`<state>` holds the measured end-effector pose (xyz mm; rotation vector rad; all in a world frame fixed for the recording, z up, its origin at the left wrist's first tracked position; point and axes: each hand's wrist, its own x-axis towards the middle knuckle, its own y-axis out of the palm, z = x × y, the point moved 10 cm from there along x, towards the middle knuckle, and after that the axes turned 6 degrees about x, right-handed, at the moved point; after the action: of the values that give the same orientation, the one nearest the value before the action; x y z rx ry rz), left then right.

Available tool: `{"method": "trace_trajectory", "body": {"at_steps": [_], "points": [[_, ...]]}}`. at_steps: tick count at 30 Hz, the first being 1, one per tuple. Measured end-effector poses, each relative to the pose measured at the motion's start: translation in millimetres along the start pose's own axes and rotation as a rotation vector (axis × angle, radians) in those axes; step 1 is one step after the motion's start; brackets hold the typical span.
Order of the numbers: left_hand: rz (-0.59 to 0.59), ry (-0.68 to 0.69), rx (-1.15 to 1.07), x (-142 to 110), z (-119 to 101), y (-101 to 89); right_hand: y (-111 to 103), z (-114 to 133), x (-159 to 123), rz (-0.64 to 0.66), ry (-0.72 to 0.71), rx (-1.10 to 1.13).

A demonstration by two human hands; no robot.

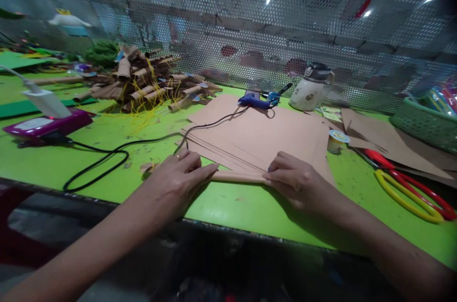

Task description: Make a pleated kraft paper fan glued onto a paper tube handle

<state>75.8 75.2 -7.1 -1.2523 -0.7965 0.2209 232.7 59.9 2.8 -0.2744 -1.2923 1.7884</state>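
Between my hands, near the table's front edge, lies a thin roll of brown kraft paper [237, 177]. My left hand [182, 176] presses closed fingers on its left end, the thumb stretched along it. At the right end, my right hand [298, 178] pinches the roll between thumb and fingers. Just behind it are stacked sheets of brown paper [285, 133], their left edges fanned out. On the far side of the stack rests a blue glue gun [255, 101], its black cord running left past my left hand.
At the left, a purple power strip [50, 126] holds a white plug. Paper tubes with yellow strings [143, 83] are heaped behind. To the right are red-and-yellow-handled scissors [410, 192], a small tub [337, 141], a jug [310, 87] and a green basket [424, 121].
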Motion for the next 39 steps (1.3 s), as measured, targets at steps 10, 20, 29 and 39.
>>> {"method": "trace_trajectory", "body": {"at_steps": [10,20,29,39], "points": [[-0.008,-0.065,-0.004,2.0,2.2,-6.2,-5.8,6.1,17.8,0.046,-0.007,-0.004],[-0.049,-0.08,-0.077,-0.3,3.5,-7.3,24.1,27.0,59.5,0.324,-0.038,-0.034],[-0.052,-0.079,-0.052,-2.7,0.9,-12.2,48.5,12.2,74.2,0.638,0.125,-0.008],[-0.049,-0.016,-0.029,-5.5,-4.6,-13.3,48.3,8.6,70.7,0.623,0.186,0.025]]}}
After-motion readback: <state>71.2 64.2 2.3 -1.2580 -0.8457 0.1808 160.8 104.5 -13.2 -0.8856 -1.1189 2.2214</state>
